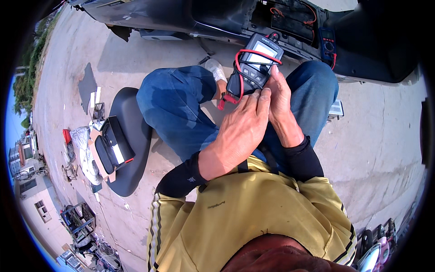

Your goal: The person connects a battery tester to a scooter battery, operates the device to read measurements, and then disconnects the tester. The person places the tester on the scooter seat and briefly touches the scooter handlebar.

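Observation:
A dark grey handheld tester (250, 76), with a lit screen, buttons and red and black leads wound around its body, is held up between my knees. My right hand (282, 97) grips its lower right side, thumb along the edge. My left hand (242, 129) is closed at the lower end, its fingertips against the tester and overlapping my right hand; part of their grip is hidden. A red clamp (226, 100) hangs at the lower left, beside my left fingers.
Ahead is a dark scooter body (217, 18) with an open compartment (294, 25) showing wires. A blue multimeter (327, 43) rests beside it. At left, a black scooter seat (131, 154) lies on the concrete, with an open black case (113, 145) and packaging (84, 149).

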The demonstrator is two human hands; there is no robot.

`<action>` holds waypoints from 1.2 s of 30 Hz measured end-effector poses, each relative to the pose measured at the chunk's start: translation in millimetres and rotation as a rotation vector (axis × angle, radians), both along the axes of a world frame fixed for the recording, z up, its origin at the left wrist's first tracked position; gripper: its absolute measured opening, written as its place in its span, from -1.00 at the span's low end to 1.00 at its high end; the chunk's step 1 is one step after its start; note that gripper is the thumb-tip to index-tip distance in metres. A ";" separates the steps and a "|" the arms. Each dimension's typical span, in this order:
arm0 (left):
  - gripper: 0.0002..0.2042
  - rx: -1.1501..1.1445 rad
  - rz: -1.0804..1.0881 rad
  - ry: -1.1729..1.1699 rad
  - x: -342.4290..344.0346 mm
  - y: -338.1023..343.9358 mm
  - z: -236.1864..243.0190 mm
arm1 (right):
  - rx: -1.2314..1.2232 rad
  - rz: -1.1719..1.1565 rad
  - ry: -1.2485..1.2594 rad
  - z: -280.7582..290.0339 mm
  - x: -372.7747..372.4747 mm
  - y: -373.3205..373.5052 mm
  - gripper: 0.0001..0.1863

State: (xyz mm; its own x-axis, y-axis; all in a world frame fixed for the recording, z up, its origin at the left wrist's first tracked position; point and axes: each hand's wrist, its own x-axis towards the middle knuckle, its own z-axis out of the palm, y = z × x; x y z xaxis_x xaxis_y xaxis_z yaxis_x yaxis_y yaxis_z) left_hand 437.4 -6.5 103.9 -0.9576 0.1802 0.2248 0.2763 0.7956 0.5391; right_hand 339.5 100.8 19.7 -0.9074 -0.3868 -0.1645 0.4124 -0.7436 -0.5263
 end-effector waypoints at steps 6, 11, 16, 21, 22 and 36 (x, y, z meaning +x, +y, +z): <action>-0.49 -0.179 0.129 0.379 -1.2 -8.3 9.2 | -0.095 -0.067 0.124 34.6 -3.7 -8.2 -0.45; -0.07 0.119 0.276 0.392 -6.9 -32.5 20.4 | -0.319 0.040 0.113 49.7 -4.6 -17.0 -0.38; -0.17 0.509 0.291 -0.263 14.0 -35.4 21.3 | -0.409 -0.040 0.109 69.5 -5.7 -34.3 -0.54; -0.46 0.595 0.442 -0.012 26.7 -26.3 30.4 | -0.378 -0.107 0.165 68.2 -10.9 -50.9 -0.60; -0.52 0.505 0.386 0.045 25.2 -28.9 34.2 | -0.387 -0.117 0.144 58.8 -13.4 -54.6 -0.61; 0.00 0.292 0.502 0.364 -0.8 -112.7 56.7 | -0.566 0.426 0.225 67.8 -5.1 -107.9 -0.41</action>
